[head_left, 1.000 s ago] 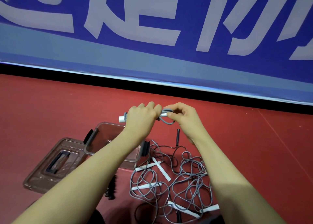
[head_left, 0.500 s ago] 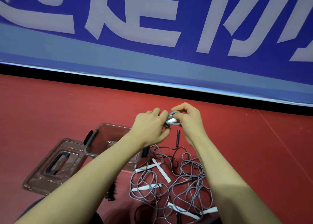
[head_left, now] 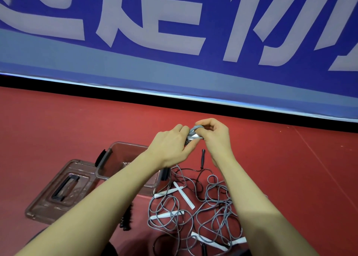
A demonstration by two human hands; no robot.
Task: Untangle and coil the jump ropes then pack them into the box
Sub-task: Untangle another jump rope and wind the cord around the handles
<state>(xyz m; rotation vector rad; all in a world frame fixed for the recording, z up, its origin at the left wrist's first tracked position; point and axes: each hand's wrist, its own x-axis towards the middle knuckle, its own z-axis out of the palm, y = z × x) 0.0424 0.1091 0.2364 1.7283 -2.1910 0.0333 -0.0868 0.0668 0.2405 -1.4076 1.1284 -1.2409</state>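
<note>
From the head view, the white handle that stuck out past the left hand a second ago is now tucked in. Both hands, left and right hand, pinch the small grey rope bundle, nearly ready for packing. The box looks empty beside its lid. More tangled ropes lie on the floor.

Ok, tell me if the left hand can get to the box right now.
Probably not yet: the left hand is busy holding the coiled rope together with the right hand. The box sits open just below, nothing blocking it.
</note>
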